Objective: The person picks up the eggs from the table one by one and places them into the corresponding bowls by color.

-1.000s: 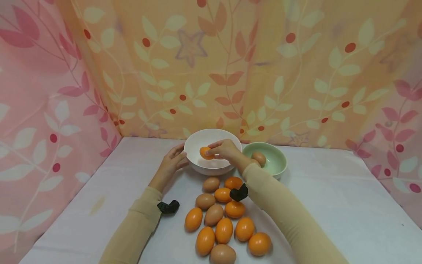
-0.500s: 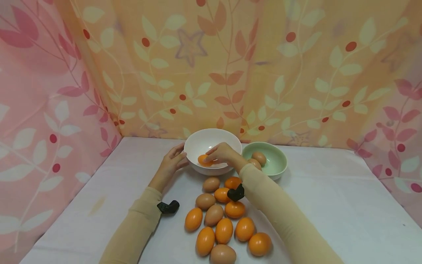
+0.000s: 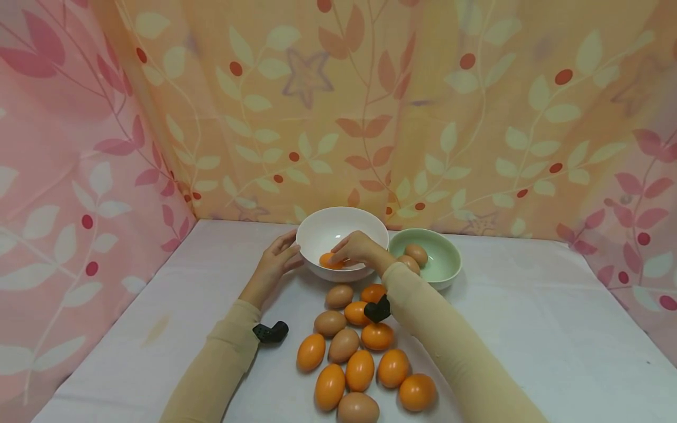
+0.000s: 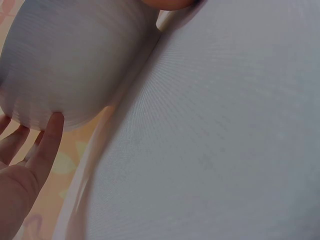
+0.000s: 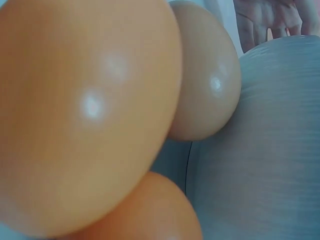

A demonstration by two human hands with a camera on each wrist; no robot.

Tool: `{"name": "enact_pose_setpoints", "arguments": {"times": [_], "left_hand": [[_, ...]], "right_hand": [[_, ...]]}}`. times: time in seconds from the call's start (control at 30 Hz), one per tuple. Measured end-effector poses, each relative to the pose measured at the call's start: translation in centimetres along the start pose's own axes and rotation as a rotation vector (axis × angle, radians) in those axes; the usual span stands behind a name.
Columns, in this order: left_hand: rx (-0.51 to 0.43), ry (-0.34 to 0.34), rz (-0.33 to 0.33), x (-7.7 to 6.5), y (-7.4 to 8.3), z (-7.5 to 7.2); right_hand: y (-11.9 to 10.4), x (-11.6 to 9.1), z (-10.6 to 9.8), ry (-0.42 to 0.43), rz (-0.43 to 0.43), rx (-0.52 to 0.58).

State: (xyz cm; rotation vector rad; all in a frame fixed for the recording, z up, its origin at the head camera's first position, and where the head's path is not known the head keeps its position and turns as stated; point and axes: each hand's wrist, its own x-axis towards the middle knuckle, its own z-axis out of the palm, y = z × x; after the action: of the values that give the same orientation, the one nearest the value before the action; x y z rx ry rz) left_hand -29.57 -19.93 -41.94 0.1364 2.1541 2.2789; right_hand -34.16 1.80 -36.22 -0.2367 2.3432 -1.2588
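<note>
A white bowl [image 3: 334,225] stands at the back of the table. My right hand [image 3: 345,255] reaches into it, its fingers curled over an orange egg [image 3: 330,261] that lies low on the bowl's floor. My left hand [image 3: 287,253] rests against the bowl's left outer side. In the left wrist view its straight fingers [image 4: 48,144] touch the bowl's wall [image 4: 75,55]. The right wrist view is filled by an orange egg [image 5: 85,115], a brown egg [image 5: 205,90] and the bowl's wall [image 5: 260,150].
A pale green bowl [image 3: 445,259] with two brown eggs [image 3: 416,253] stands just right of the white one. Several orange and brown eggs [image 3: 359,369] lie bunched on the white tablecloth [image 3: 529,317] under my right forearm. Patterned curtains close the back and sides.
My right hand has lowered the orange egg from rim height down to the bottom of the white bowl. The left hand has stayed on the bowl's side.
</note>
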Motion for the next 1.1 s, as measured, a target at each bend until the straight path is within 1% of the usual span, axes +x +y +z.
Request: {"name": "enact_pose_setpoints", "arguments": {"times": [0.23,0.5,0.63,0.73,0.83,0.9,0.97,1.1], "left_hand": [[-0.001,0.0,0.0,-0.1,-0.1,-0.1],[0.006,0.01,0.005,-0.3,0.1,-0.1],[0.003,0.001,0.006,-0.1,0.2,0.0],[-0.005,-0.004,0.0,-0.1,0.2,0.1],[-0.008,0.0,-0.005,-0.1,0.2,0.2],[-0.012,0.008,-0.011,-0.2,0.2,0.2],[-0.011,0.011,-0.011,-0.2,0.2,0.1],[-0.002,0.01,-0.012,-0.1,0.2,0.1]], "right_hand": [[0.1,0.1,0.2,-0.001,-0.001,-0.026],[-0.1,0.1,0.2,0.021,0.002,-0.043],[-0.2,-0.2,-0.1,0.062,-0.01,-0.069],[-0.1,-0.6,-0.5,0.105,-0.052,-0.073],[-0.2,-1.4,-0.9,0.128,-0.123,-0.036],[-0.3,-2.2,-1.1,0.125,-0.169,0.019],[-0.4,-3.3,-1.4,0.12,-0.214,0.05],[-0.2,-5.8,-2.0,0.105,-0.25,0.098]]}}
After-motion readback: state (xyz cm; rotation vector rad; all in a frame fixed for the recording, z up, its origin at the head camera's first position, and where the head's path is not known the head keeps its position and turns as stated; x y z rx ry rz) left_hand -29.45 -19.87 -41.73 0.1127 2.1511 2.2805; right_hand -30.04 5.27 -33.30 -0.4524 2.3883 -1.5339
